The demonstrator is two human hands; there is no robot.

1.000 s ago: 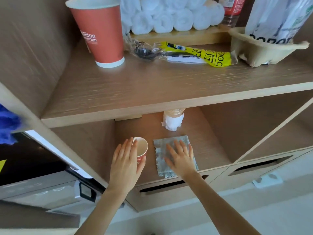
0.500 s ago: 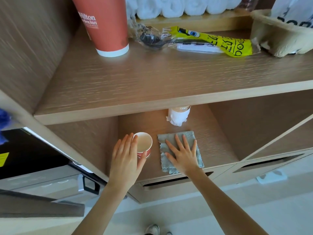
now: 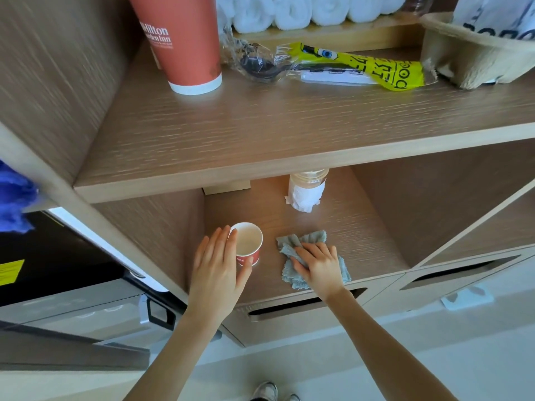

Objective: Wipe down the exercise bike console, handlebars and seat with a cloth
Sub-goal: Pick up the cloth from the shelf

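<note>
A grey cloth (image 3: 291, 242) lies bunched on the lower wooden shelf (image 3: 362, 235). My right hand (image 3: 317, 263) lies on top of it with fingers curled into the fabric, gathering it. My left hand (image 3: 217, 267) holds a small red paper cup (image 3: 249, 246), fingers along its left side and thumb at its front. The cup stands upright and looks empty. No exercise bike is in view.
A bottle wrapped in white tissue (image 3: 305, 192) stands at the back of the lower shelf. On the upper shelf (image 3: 260, 134) are a tall red cup (image 3: 179, 39), a wrapped spoon (image 3: 260, 66), a yellow packet (image 3: 362, 68), rolled white towels (image 3: 304, 10) and a cardboard carrier (image 3: 469, 53). A black appliance (image 3: 58, 264) sits left.
My right hand lay flat on the spread cloth; now its fingers have curled and the cloth is crumpled beneath them. The left hand stays at the small cup. The view has moved closer.
</note>
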